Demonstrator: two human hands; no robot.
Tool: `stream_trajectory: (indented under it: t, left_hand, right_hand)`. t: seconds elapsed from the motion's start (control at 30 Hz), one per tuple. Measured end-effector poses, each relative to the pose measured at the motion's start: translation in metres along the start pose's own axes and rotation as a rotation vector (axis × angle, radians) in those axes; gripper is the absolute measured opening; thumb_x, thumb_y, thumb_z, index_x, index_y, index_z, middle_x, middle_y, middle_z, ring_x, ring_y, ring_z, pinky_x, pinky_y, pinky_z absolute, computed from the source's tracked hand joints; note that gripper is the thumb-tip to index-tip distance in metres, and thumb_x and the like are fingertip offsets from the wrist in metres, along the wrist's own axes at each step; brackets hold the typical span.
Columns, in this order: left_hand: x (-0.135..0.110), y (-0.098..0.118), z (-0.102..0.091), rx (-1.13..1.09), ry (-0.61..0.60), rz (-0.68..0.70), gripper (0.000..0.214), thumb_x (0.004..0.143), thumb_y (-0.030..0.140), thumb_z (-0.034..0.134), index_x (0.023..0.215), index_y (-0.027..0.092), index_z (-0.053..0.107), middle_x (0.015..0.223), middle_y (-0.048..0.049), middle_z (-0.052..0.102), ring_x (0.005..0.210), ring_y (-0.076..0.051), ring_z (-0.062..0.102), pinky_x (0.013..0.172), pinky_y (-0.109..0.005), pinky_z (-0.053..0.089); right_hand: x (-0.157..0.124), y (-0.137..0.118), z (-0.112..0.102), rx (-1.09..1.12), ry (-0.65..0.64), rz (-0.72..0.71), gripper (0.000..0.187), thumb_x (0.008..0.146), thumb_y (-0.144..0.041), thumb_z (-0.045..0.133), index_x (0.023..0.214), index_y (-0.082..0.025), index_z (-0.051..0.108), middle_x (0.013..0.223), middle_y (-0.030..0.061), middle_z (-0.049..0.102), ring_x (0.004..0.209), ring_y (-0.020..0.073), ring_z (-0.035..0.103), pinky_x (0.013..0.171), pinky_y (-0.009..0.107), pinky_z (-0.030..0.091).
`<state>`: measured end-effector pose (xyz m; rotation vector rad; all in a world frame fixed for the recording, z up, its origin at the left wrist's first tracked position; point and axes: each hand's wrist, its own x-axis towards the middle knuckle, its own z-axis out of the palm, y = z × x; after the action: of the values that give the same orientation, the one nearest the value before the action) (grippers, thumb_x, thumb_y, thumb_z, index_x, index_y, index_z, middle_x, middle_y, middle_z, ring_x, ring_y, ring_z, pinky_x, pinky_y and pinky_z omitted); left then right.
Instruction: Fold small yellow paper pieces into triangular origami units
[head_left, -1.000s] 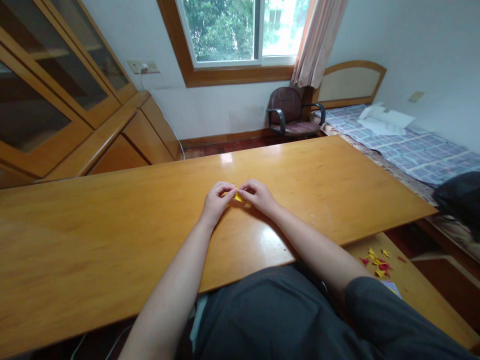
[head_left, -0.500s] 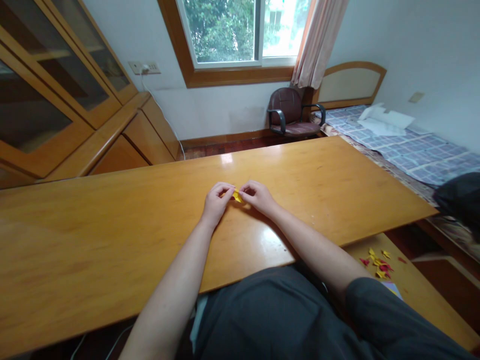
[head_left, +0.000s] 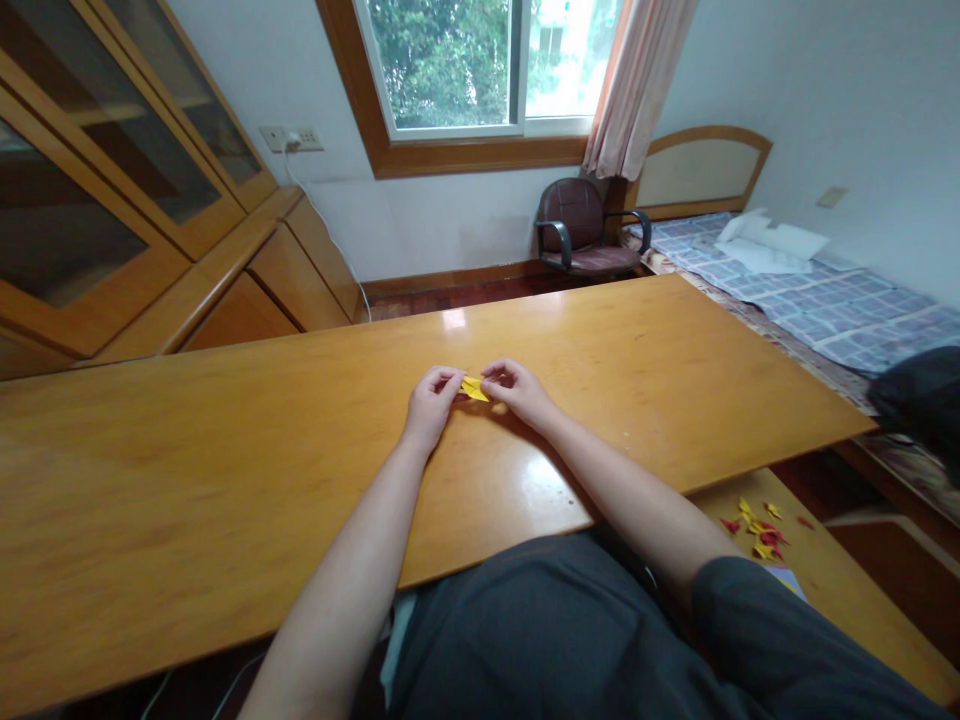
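Note:
A small folded piece of yellow paper (head_left: 474,389) is held just above the long wooden table (head_left: 225,440), near its middle. My left hand (head_left: 430,403) pinches the paper's left end with fingers closed. My right hand (head_left: 519,391) pinches its right end, fingers curled. Both wrists rest on the tabletop. Most of the paper is hidden between the fingertips.
Several small red and yellow folded paper pieces (head_left: 757,527) lie on a lower wooden surface at my right. A wooden cabinet (head_left: 112,200) stands at the left, a dark chair (head_left: 581,225) beyond the table, a bed (head_left: 810,290) at the right.
My hands have drawn slightly apart, so more of the yellow paper shows between the fingertips. The arms have stayed in place.

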<state>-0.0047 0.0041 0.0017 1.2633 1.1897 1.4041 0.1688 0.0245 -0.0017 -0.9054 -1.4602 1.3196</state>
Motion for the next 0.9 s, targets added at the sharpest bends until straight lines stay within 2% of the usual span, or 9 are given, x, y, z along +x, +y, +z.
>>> stream_trajectory:
  t: [0.13, 0.23, 0.33, 0.43, 0.73, 0.9]
  left_hand:
    - [0.000, -0.003, 0.000, -0.005, -0.020, -0.016, 0.030, 0.075, 0.041, 0.070, 0.091, 0.017, 0.063, 0.095, -0.0048, 0.067, 0.079, -0.017, 0.065, 0.071, -0.030, 0.056]
    - [0.000, -0.006, 0.000, 0.098, -0.060, 0.034, 0.030, 0.074, 0.036, 0.071, 0.096, 0.018, 0.064, 0.098, -0.0050, 0.069, 0.080, -0.016, 0.065, 0.074, -0.029, 0.053]
    - [-0.001, -0.007, 0.000, 0.208, -0.096, 0.093, 0.023, 0.073, 0.035, 0.072, 0.089, 0.019, 0.068, 0.091, -0.0042, 0.070, 0.081, -0.017, 0.064, 0.077, -0.029, 0.050]
    - [-0.001, -0.007, -0.001, 0.237, -0.114, 0.093, 0.021, 0.075, 0.037, 0.071, 0.084, 0.019, 0.070, 0.085, -0.0034, 0.070, 0.080, -0.018, 0.063, 0.076, -0.029, 0.049]
    - [0.001, -0.006, -0.002, 0.067, -0.071, -0.026, 0.029, 0.070, 0.041, 0.076, 0.085, 0.017, 0.070, 0.080, -0.0027, 0.069, 0.074, -0.017, 0.064, 0.074, -0.031, 0.054]
    - [0.002, -0.006, -0.001, -0.046, -0.053, -0.065, 0.035, 0.066, 0.045, 0.079, 0.084, 0.016, 0.068, 0.080, -0.0032, 0.069, 0.075, -0.017, 0.066, 0.074, -0.034, 0.057]
  right_hand:
    - [0.001, 0.004, 0.000, -0.006, 0.002, -0.017, 0.030, 0.072, -0.037, 0.070, 0.093, -0.018, 0.060, 0.081, -0.0010, 0.064, 0.070, 0.0111, 0.059, 0.068, 0.025, 0.049]
    - [0.000, 0.005, 0.001, -0.063, 0.003, -0.039, 0.029, 0.074, -0.037, 0.069, 0.095, -0.018, 0.062, 0.082, 0.0000, 0.065, 0.074, 0.0121, 0.060, 0.072, 0.026, 0.049]
    - [-0.001, 0.005, 0.001, -0.123, -0.007, -0.076, 0.026, 0.076, -0.035, 0.068, 0.094, -0.018, 0.063, 0.084, 0.0010, 0.066, 0.076, 0.0127, 0.061, 0.074, 0.027, 0.048]
    - [-0.001, 0.005, 0.000, -0.122, -0.003, -0.098, 0.026, 0.077, -0.035, 0.068, 0.096, -0.018, 0.063, 0.086, 0.0016, 0.066, 0.079, 0.0131, 0.061, 0.076, 0.027, 0.049]
    - [0.001, 0.002, -0.002, -0.070, 0.040, -0.048, 0.029, 0.074, -0.038, 0.070, 0.094, -0.018, 0.064, 0.086, 0.0015, 0.067, 0.079, 0.0133, 0.061, 0.077, 0.028, 0.049]
    - [-0.002, -0.005, -0.003, -0.094, -0.010, -0.053, 0.026, 0.077, -0.042, 0.069, 0.090, -0.019, 0.066, 0.087, 0.0022, 0.067, 0.078, 0.0137, 0.061, 0.073, 0.027, 0.050]
